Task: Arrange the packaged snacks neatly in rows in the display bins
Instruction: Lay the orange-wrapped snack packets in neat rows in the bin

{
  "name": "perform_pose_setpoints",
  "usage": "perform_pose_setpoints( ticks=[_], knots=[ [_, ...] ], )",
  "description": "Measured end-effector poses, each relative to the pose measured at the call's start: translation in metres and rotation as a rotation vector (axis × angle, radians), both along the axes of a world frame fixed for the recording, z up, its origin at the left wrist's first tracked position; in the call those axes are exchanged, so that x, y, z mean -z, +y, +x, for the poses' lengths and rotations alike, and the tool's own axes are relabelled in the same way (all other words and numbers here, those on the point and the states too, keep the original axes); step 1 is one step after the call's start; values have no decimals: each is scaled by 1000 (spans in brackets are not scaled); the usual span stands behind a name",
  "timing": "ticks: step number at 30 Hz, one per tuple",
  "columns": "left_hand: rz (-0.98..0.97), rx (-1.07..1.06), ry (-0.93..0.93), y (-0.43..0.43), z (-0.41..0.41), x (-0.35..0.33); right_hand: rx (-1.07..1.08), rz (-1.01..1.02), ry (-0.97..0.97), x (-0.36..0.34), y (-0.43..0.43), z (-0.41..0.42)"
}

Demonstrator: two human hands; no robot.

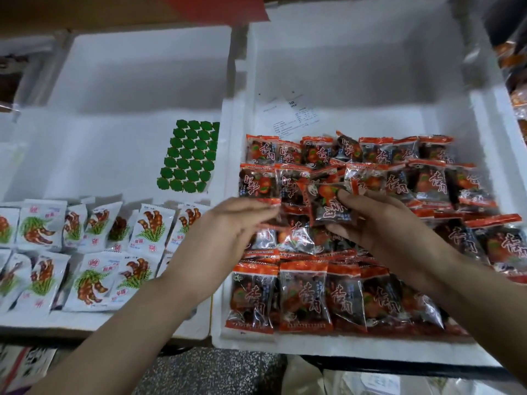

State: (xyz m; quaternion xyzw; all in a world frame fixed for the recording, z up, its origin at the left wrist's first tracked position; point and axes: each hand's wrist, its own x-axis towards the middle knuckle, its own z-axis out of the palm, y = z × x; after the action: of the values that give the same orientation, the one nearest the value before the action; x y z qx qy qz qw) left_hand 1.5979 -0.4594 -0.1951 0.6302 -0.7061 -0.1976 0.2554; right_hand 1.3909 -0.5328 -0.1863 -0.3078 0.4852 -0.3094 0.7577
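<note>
Two white foam display bins stand side by side. The right bin point(482, 115) holds several red-and-black snack packets point(302, 295) lying in rows across its near half. My right hand point(379, 220) grips one red-and-black packet point(328, 206) above the middle rows, tilted. My left hand point(228, 232) hovers over the bin's left side with its fingers reaching toward the packets; motion blur hides whether they pinch anything. The left bin point(142, 81) holds several white snack packets point(91, 283) in two rows at its near end.
A sheet of green stickers point(189, 156) lies in the left bin near its right wall. A printed paper slip point(288, 115) lies on the floor of the right bin behind the packets. More orange packets point(517, 98) show at the far right edge. Speckled floor point(216, 372) lies below.
</note>
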Motion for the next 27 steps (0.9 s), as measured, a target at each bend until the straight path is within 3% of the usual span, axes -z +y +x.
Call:
perform_pose_setpoints(
  ticks=[5, 13, 19, 24, 27],
  knots=[
    [157, 141, -261, 9, 11, 12, 16, 14, -17, 2, 2, -1],
    [-10, 149, -315, 6, 10, 13, -33, -58, 127, 2, 6, 1],
    [-17, 172, -494, 5, 14, 16, -19, -45, 12, 1, 12, 4],
    [-95, 128, -531, 6, 16, 19, -54, -60, 37, -1, 20, 6],
    [-57, -13, -294, 8, 6, 5, -72, -74, 50, -5, 25, 7]
  ],
)
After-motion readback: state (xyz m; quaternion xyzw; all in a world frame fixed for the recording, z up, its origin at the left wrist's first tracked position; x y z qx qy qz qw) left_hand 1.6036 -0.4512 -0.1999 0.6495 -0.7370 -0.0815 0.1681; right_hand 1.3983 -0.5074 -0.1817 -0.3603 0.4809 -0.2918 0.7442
